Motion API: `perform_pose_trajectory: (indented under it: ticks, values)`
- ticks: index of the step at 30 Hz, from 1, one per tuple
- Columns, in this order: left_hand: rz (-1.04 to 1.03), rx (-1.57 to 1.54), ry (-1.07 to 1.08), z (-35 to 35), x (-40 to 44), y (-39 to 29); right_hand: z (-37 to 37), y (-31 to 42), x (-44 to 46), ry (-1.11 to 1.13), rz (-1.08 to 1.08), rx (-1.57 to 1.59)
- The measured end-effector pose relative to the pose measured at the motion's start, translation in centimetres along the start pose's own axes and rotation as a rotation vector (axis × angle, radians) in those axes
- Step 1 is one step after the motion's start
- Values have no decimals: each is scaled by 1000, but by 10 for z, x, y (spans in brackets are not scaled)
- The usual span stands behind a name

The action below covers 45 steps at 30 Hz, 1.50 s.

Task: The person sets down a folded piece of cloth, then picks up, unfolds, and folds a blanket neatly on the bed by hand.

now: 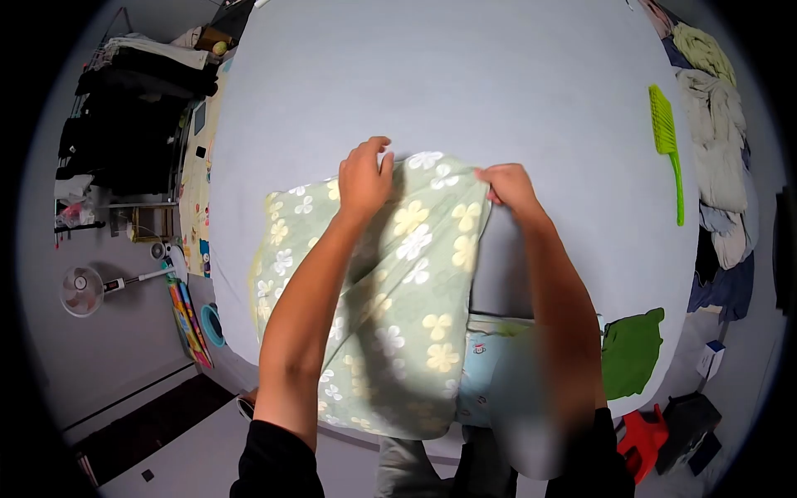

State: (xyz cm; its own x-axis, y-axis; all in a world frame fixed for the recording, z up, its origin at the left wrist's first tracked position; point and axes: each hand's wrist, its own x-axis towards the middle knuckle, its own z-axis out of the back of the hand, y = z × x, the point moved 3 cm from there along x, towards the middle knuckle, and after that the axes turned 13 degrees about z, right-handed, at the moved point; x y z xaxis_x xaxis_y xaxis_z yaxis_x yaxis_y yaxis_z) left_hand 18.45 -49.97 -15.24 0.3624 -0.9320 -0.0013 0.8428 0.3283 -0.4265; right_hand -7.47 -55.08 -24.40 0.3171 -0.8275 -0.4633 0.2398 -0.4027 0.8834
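A pale green cloth (390,332) printed with white and yellow flowers lies partly folded on the grey-white sheet of the bed, wrinkled across its middle. My left hand (365,178) is over its far edge, with thumb and fingers apart. At the cloth's far right corner, my right hand (508,187) pinches the fabric between thumb and fingers. Beside the cloth, partly under my right forearm, is a light blue printed cloth (481,365). A dark green folded cloth (635,353) lies to the right of that forearm.
A bright green brush (664,124) rests near the bed's right edge. Piled clothes and bedding (714,141) lie beyond that edge. On the left are a clothes rack (133,116) and a white fan (83,290). A red stool (643,444) stands at the lower right.
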Motion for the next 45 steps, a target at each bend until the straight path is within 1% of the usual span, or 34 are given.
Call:
perform_pose_trajectory:
  ticks: [1,4,5,7,8,10,11,12,14,15,17,18,19,20,21,22,23,24,26,27,28,30,31,32,33,34,35,36,37,40,41,44,45]
  values:
    - [13,28,-5,3,-8,9,4,0,2,-152,-41,59]
    - [28,48,20,9,-32,48,-9,-35,21,-572,134,469]
    - [29,40,15,14,-40,64,-15,-41,25,-498,152,302]
    - [132,107,-7,24,-55,102,-27,-43,19,-341,183,-37]
    - [185,136,-16,27,-64,120,-27,-42,20,-220,161,-169]
    - [364,268,-69,37,-78,158,-22,-31,19,22,120,-432]
    - [535,373,-71,42,-86,176,-13,-39,26,-255,229,-249]
    - [649,376,-56,47,-89,186,-8,-49,36,-522,334,-53]
    - [886,388,-30,62,-99,210,-11,-31,41,-671,314,401]
    - [954,223,34,67,-100,236,-23,-12,35,-567,331,259]
    - [1038,48,28,72,-98,271,-47,21,17,-343,378,-33]
    - [1076,-45,20,77,-95,285,-59,21,18,-216,356,-146]
    - [1066,-74,-7,81,-92,290,-65,17,20,-88,336,-259]
    - [1051,-237,1,84,-89,298,-70,13,22,39,315,-373]
    - [1026,-354,13,70,-82,327,-74,12,21,29,346,-528]
    - [991,-501,160,86,-80,302,-74,11,18,12,374,-681]
    - [936,-469,292,82,-78,319,-76,11,17,-11,401,-837]
    - [877,-439,425,75,-72,334,-80,14,17,38,359,-826]
    - [694,-397,5,95,-59,334,-82,31,14,130,271,-809]
    - [598,-371,-201,109,-53,327,-92,59,-1,-38,351,-686]
    - [681,-394,-89,127,-44,320,-103,68,-2,-148,430,-664]
    - [797,-140,-62,138,-37,310,-113,73,-4,-368,577,-616]
    - [800,-145,-84,124,-41,329,-109,52,12,-370,641,-676]
    - [798,-152,-112,102,-44,362,-107,39,18,-364,516,-729]
    - [792,-160,-149,103,-40,362,-110,40,19,-366,421,-747]
    - [888,-237,-18,100,-41,366,-114,40,15,-359,323,-764]
    - [985,-311,118,100,-49,371,-116,45,7,-325,445,-838]
    - [1076,-384,251,109,-57,361,-115,48,-3,-291,571,-905]
    - [1115,-491,419,116,-64,356,-116,49,-13,-255,695,-968]
    - [1059,-633,699,125,-86,360,-96,35,-27,-194,653,-920]
    - [1005,-732,625,122,-92,371,-94,33,-29,-212,618,-960]
    - [715,-584,221,141,-92,363,-79,33,-28,-290,512,-1088]
    - [641,-442,91,145,-93,362,-88,52,-35,-402,650,-1007]
